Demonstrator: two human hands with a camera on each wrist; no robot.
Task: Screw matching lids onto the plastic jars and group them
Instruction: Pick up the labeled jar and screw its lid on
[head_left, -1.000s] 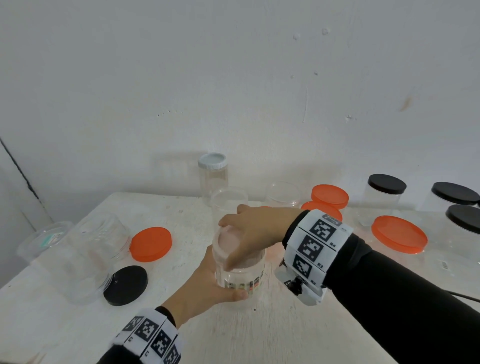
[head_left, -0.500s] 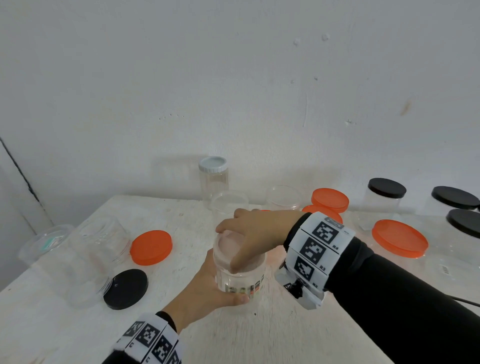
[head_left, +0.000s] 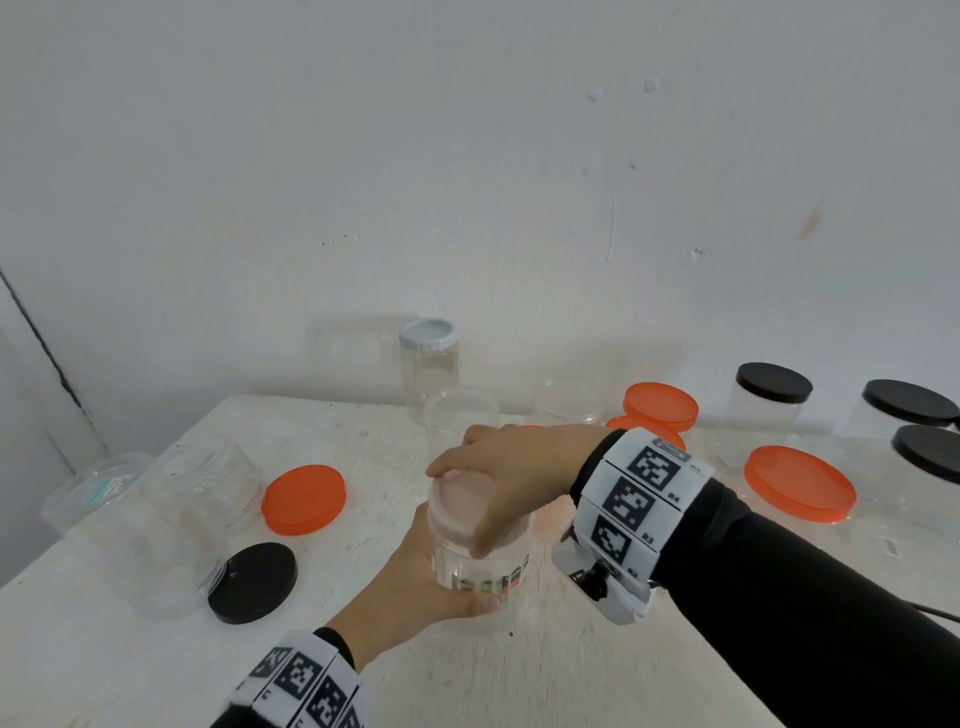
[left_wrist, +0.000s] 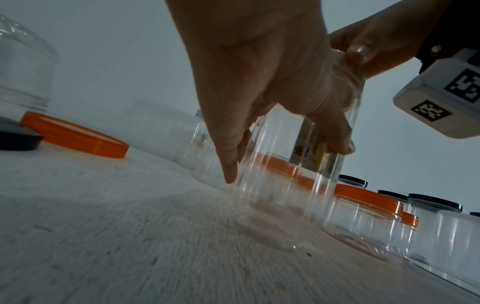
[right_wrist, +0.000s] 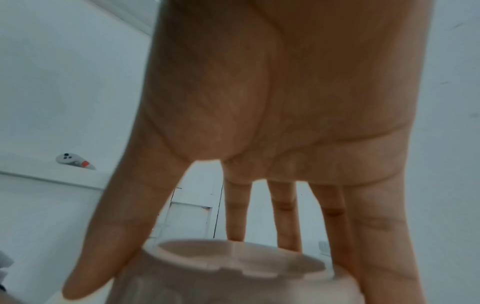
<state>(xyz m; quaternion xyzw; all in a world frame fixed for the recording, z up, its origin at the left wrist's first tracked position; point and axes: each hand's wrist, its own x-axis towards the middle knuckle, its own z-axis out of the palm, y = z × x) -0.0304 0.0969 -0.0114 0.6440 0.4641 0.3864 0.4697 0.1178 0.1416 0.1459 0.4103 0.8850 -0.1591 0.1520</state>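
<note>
Gripping the clear jar (head_left: 480, 558) around its lower body, the left hand (head_left: 415, 587) wraps thumb and fingers round the wall while the jar's base sits on the white table (head_left: 545, 675). Above it, the right hand (head_left: 511, 473) arches over the pale translucent lid (head_left: 462, 499), its thumb and fingertips (right_wrist: 85, 281) clamped on the lid's rim; I judge a twist is under way or about to be made.

Empty and thin-walled, the jar looks light and smooth, so it probably slips or spins if only lightly held, and a hard squeeze could flex the wall. Holding low on the body, where the left hand sits, seems sound; the lid is best taken by its outer edge, spread evenly.

Just left of the left hand lie a black lid (head_left: 253, 582) and an orange lid (head_left: 304, 499) beside open jars; beyond the right wrist stand orange-lidded jars (head_left: 660, 408) and black-lidded jars (head_left: 774, 384).
</note>
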